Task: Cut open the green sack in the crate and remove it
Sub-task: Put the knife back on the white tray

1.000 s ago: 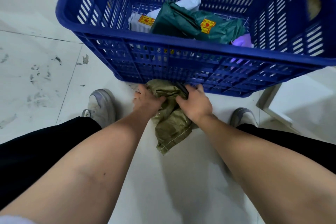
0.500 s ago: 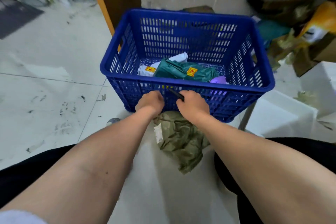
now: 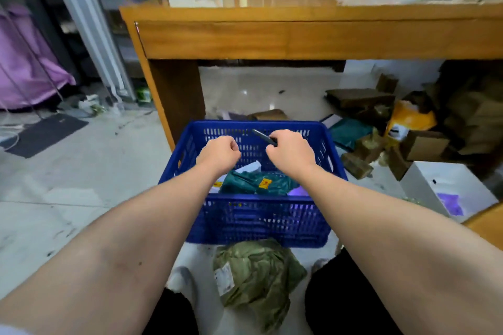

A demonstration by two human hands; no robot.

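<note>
Both hands risen since half-second-ago frame: then at crate's near wall, now held above crate [image 3: 255, 223], frame centre. Left hand [image 3: 218, 153] curled in loose fist, holding nothing visible. Right hand [image 3: 291, 150] curled around dark cutter [image 3: 264, 137], tip pointing upper left. Forearms stretched forward, roughly parallel. Green sack [image 3: 258, 277] lies crumpled on floor at lower centre, outside crate, against its near wall, white label on left side. Teal parcel [image 3: 255, 183] inside crate. Bench [image 3: 299, 35] behind, across upper frame.
</note>
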